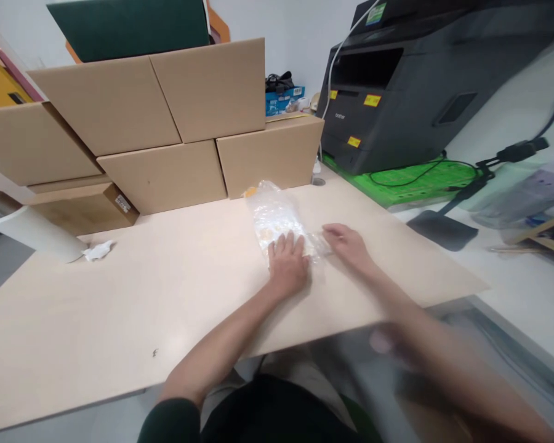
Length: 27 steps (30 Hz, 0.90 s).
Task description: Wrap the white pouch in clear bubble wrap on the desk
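A clear plastic bag [277, 218] with pale yellowish contents is seen lying flat on the light wooden desk [120, 307], just right of centre of the frame. The near end of the bag is pressed under the left hand [287, 263], palm down, fingers spread flat; nothing is clasped in that grip. The bag's lower right corner is touched by the right hand [351, 246], fingers curled loosely at the plastic; whether the edge is pinched cannot be told.

Stacked cardboard boxes [166, 123] are ranged along the far edge of the desk, upper left to centre. A crumpled white scrap [98, 250] is noted at centre left, beside a white cylinder [28, 227] lying on its side. A dark printer [420, 80] is set at upper right on a green mat [420, 181].
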Tool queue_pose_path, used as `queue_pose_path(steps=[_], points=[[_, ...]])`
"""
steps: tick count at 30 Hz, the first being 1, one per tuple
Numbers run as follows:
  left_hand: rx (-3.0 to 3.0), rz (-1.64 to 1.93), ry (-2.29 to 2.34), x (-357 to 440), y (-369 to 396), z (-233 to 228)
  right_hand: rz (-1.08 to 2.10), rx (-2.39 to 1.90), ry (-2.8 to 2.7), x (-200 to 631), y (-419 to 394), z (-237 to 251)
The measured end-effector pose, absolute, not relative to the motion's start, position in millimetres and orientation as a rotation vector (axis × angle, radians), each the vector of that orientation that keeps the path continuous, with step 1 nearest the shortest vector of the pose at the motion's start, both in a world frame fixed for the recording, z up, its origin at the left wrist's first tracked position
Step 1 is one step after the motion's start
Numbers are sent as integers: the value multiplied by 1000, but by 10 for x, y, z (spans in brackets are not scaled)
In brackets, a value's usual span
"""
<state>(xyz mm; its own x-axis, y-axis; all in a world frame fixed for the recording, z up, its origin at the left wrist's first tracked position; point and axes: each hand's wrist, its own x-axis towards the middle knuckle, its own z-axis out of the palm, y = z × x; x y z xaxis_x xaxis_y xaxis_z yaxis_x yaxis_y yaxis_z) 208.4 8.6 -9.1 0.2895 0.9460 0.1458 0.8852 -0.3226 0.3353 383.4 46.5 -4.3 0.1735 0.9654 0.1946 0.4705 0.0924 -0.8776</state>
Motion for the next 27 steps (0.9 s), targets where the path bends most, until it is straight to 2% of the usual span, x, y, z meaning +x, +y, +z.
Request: queue_pose_path(steps=[3,6,10,14,18,23,27], points=[[2381,495,1724,2109,96,-139,687,-1624,-1550,3742,702,-10],[2364,496,1725,2119,90,-148,857,-1638,-1552,3489,903,83],[2291,576,1713,2087,47,-108,1207,-1569,-1291,3184,955,238],[2212,784,1679,1780,78,74,1494,-1273,-1217,3115,710,384],[2114,1006,1718,1112,165,381,1704,-962,-1341,3177,295,610],[1594,1014,998,390,5,606,1707,-843,-1435,3137,30,851],[1155,1067,725,266,-201,542,1695,-868,-1277,2854,165,748]])
